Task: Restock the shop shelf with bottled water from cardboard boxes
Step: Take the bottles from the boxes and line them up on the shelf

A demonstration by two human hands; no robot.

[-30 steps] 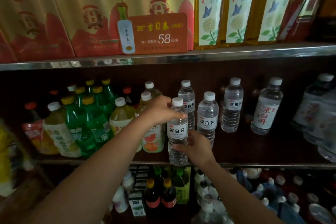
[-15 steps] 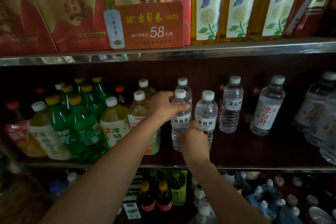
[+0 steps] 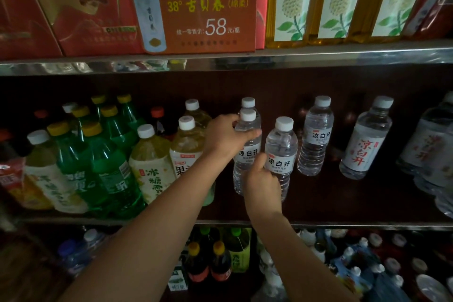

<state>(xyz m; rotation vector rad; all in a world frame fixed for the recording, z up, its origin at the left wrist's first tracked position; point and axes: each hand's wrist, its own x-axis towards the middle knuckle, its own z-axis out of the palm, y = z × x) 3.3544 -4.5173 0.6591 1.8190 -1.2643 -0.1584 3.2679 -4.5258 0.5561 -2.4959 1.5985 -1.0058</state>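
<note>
1. Hands work at the middle shelf (image 3: pixel 318 224), a dark board with a metal front edge, both reaching in from below.
2. The left hand (image 3: pixel 226 136) curls its fingers round the shoulder of a water bottle (image 3: pixel 246 152) with a white cap, just under the neck; the bottle stands upright on the shelf.
3. The right hand (image 3: pixel 262 182) wraps the lower body of a second water bottle (image 3: pixel 282 149), thumb up along the label; this bottle stands just beside the first, on its right.
4. A third bottle's cap (image 3: pixel 248 102) shows directly behind the first one.
5. Further right, well apart from the hands, stand another clear bottle (image 3: pixel 316 138) and a bottle with a red-lettered label (image 3: pixel 365 142).
6. Left of the hands stand yellow tea bottles (image 3: pixel 152 162) with white caps, and beyond them green soda bottles (image 3: pixel 107 154) with yellow caps.
7. On the shelf above, an orange price card (image 3: pixel 208 17) reading 58 leans against red and gold boxes (image 3: pixel 81 19); tall boxes with a blue bird (image 3: pixel 291 0) stand to its right.
8. The shelf below holds more bottles (image 3: pixel 208 262), dim and hard to make out.
</note>
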